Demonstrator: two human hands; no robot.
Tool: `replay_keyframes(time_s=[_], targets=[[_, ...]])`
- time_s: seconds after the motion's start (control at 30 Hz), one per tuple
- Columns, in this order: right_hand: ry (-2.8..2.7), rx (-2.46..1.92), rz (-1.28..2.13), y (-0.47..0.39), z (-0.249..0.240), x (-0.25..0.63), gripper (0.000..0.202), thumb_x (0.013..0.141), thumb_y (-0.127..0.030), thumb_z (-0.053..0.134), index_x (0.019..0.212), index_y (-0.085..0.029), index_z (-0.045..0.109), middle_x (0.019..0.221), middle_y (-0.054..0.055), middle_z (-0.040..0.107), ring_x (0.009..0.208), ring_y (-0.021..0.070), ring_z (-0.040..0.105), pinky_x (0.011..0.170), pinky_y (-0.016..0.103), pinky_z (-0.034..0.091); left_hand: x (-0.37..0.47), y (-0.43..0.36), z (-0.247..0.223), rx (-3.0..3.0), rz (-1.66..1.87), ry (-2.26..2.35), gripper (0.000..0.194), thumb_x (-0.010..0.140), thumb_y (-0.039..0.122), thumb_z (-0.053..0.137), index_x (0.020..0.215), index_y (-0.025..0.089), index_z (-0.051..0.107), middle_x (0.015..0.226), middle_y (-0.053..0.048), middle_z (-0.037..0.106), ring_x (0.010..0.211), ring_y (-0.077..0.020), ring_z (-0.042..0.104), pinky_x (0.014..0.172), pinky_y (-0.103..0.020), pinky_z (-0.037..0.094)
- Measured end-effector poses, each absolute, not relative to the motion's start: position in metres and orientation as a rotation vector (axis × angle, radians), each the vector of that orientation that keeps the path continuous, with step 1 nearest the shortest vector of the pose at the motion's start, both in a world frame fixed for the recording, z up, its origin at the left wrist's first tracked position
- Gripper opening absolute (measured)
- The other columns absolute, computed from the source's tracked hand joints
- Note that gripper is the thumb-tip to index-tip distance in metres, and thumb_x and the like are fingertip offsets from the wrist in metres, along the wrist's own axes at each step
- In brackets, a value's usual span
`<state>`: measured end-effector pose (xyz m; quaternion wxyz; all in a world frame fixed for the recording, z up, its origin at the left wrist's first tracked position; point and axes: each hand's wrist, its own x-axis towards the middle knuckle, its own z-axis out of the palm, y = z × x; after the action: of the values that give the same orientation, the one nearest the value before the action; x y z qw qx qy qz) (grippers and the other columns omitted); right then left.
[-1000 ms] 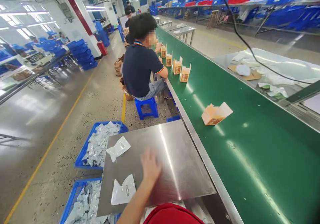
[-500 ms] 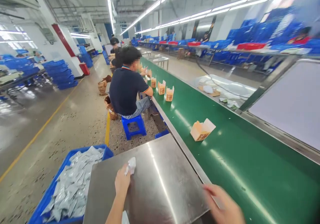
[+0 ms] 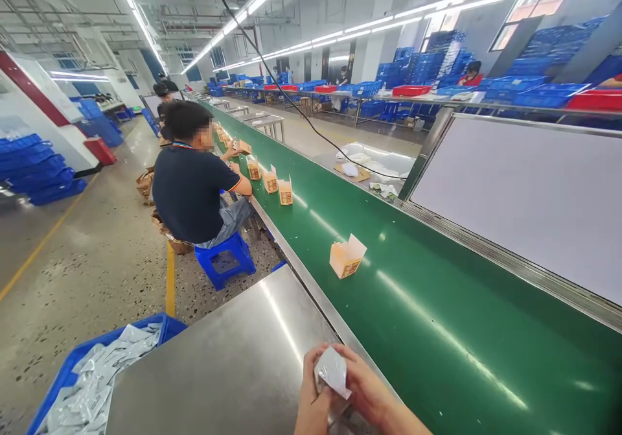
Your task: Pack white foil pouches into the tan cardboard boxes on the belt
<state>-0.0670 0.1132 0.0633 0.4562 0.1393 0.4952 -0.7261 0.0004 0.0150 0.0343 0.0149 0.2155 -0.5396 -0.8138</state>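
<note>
My left hand (image 3: 311,396) and my right hand (image 3: 367,386) are together over the steel table's right front part. Between them is a small silvery-white packet (image 3: 332,371), its crumpled top facing me. Fingers of both hands are closed round its sides; the lower part is hidden by the hands. Beyond them, an open-topped printed carton (image 3: 346,258) with a raised white flap stands on the green conveyor belt (image 3: 413,279). At lower left, a blue bin (image 3: 63,373) holds many similar packets (image 3: 107,370).
The steel table (image 3: 204,364) borders the belt's metal edge. Farther up, several cartons (image 3: 286,192) stand on the belt beside a seated co-worker (image 3: 194,169) on a blue stool (image 3: 226,260). A large pale panel (image 3: 519,195) stands across the belt at right.
My left hand has brought the packet rightward from the table's left side to my right hand, and both now grip it. The view has turned right.
</note>
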Motion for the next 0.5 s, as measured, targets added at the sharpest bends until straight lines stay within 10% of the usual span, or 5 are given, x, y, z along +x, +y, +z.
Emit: replay_keyframes(time_s=[0.17, 0.37, 0.5], targets=[[1.799, -0.105, -1.670, 0.145, 0.125, -0.159, 0.085, 0.053, -0.040, 0.069, 0.123, -0.021, 0.025, 0.086, 0.002, 0.056, 0.071, 0.0136, 0.054, 0.068, 0.026, 0.044, -0.013, 0.035, 0.056, 0.545, -2.472, -1.728, 0.090, 0.066, 0.052, 0.064, 0.136, 0.026, 0.015, 0.147, -0.008, 0.019, 0.135, -0.0223, 0.021, 0.111, -0.036, 0.021], [3.383, -0.726, -0.751, 0.170, 0.142, -0.270, 0.043, 0.075, -0.038, 0.051, 0.114, -0.021, 0.056, 0.112, 0.011, 0.045, 0.103, 0.0226, 0.041, 0.091, 0.034, 0.034, 0.035, 0.036, 0.042, 1.145, -2.272, -1.451, 0.076, 0.055, 0.057, 0.069, 0.118, 0.022, 0.046, 0.126, -0.013, 0.049, 0.117, -0.0295, 0.047, 0.101, -0.040, 0.037], [3.057, -1.122, -0.013, 0.168, 0.101, -0.284, 0.043, 0.085, -0.019, 0.031, 0.122, -0.023, 0.052, 0.122, 0.011, 0.040, 0.112, 0.0258, 0.036, 0.093, 0.037, 0.029, 0.087, 0.045, 0.026, 1.387, -2.086, -1.271, 0.071, 0.046, 0.057, 0.074, 0.105, 0.024, 0.054, 0.110, -0.011, 0.059, 0.097, -0.0295, 0.058, 0.089, -0.040, 0.046]])
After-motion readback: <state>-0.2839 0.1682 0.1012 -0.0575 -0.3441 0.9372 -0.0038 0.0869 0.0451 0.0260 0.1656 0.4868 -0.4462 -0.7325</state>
